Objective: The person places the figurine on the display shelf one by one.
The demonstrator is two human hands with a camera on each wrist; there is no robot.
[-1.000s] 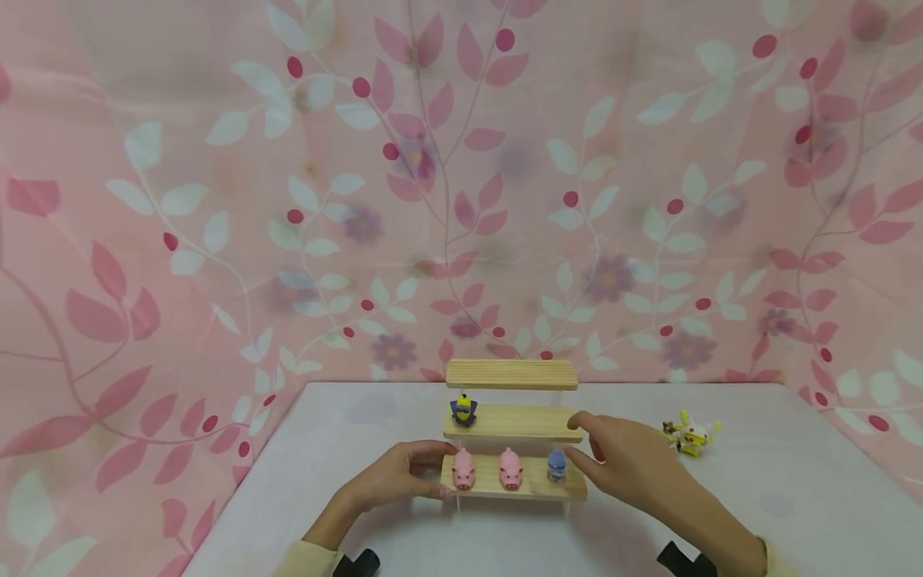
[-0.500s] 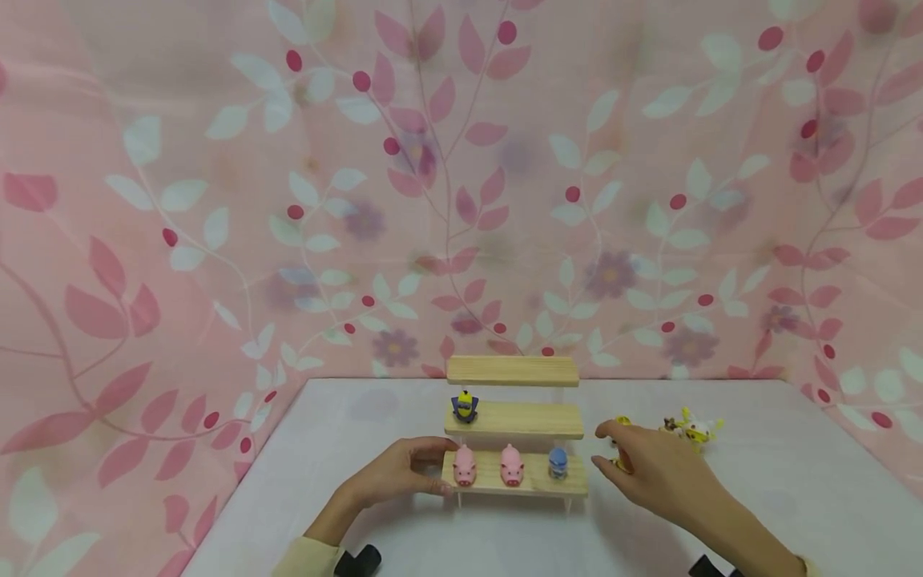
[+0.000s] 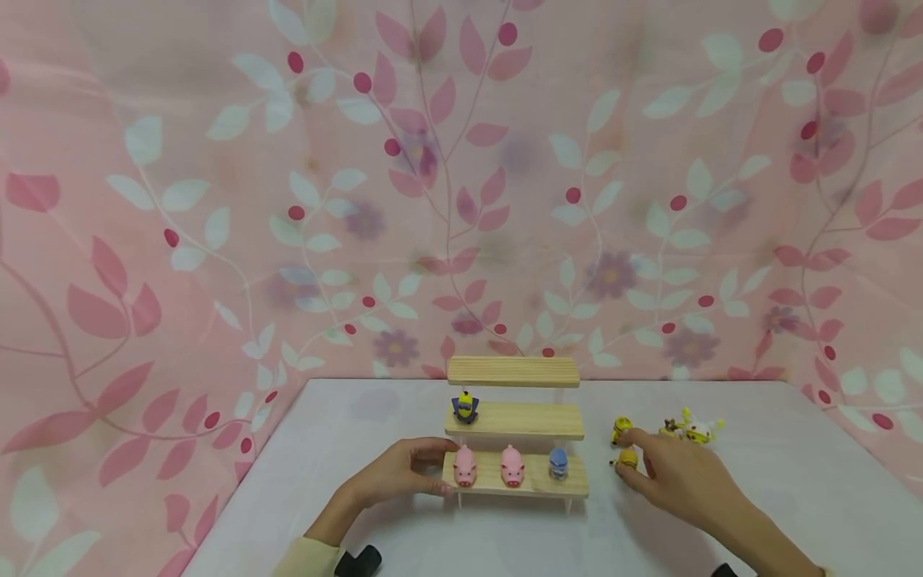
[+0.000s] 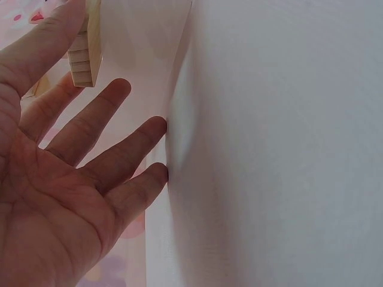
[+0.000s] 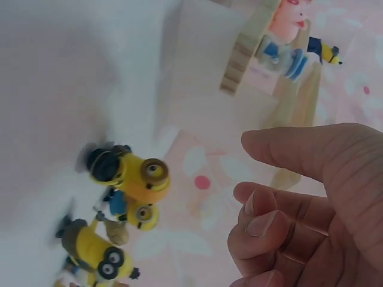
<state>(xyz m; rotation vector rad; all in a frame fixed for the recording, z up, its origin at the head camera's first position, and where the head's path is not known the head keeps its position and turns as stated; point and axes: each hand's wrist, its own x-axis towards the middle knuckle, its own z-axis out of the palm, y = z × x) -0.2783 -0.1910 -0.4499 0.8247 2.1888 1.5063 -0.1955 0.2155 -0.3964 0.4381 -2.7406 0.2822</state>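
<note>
My left hand (image 3: 395, 473) holds the left end of the bottom board of a three-tier wooden display shelf (image 3: 541, 421). In the left wrist view the board's end (image 4: 85, 63) lies between thumb and index finger, the other fingers spread. Two pink pig figures (image 3: 513, 467) and a blue-capped figure (image 3: 558, 465) stand on the bottom board; a yellow-and-dark-blue minion figure (image 3: 465, 409) is on the middle one. My right hand (image 3: 688, 477), loosely curled with nothing between thumb and fingers, is close to a yellow minion figure (image 3: 628, 458) and another minion (image 3: 622, 430) on the table.
A white-and-yellow figure (image 3: 698, 429) lies farther right, beside a small brown one (image 3: 669, 428). In the right wrist view several minions, one with two round eyes (image 5: 99, 257), stand together. White cloth covers the table (image 3: 360, 401); a pink floral curtain (image 3: 461, 200) hangs behind.
My right hand has moved right, from beside the blue-capped figure to the yellow minions, which have come into view. My left hand stays on the shelf.
</note>
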